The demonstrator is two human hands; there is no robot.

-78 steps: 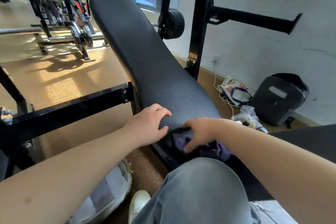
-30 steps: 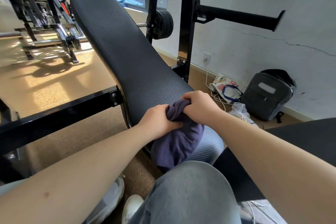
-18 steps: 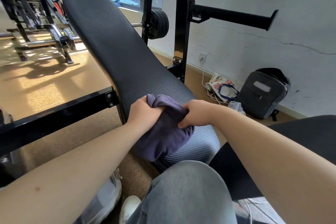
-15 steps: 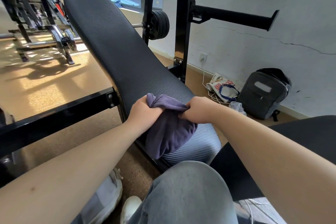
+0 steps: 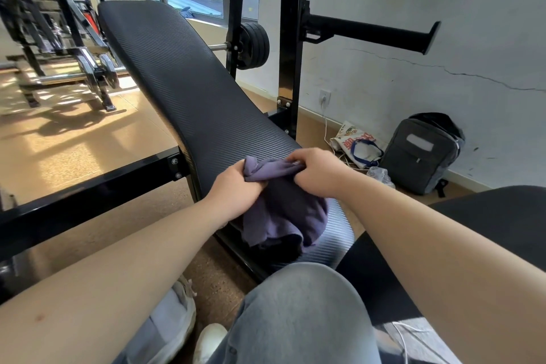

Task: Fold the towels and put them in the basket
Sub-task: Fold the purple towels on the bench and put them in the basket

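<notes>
Evidently the opening step of a fold was in hand: the purple towel was bunched, not yet flattened, and lay draped over the near end of the black bench pad, its lower folds hanging off the edge. The left hand gripped the upper edge of the cloth, fingers curled into a fist round a gathered corner that stood up above the knuckles. The right hand pinched the same edge just beside it, fingers bent down onto the fabric, with a short ridge of cloth between the two hands. The next move would call for drawing the hands apart to find the corners and spread the towel flat. A pale container at lower left, largely hidden by the forearm, was possibly the basket.
</notes>
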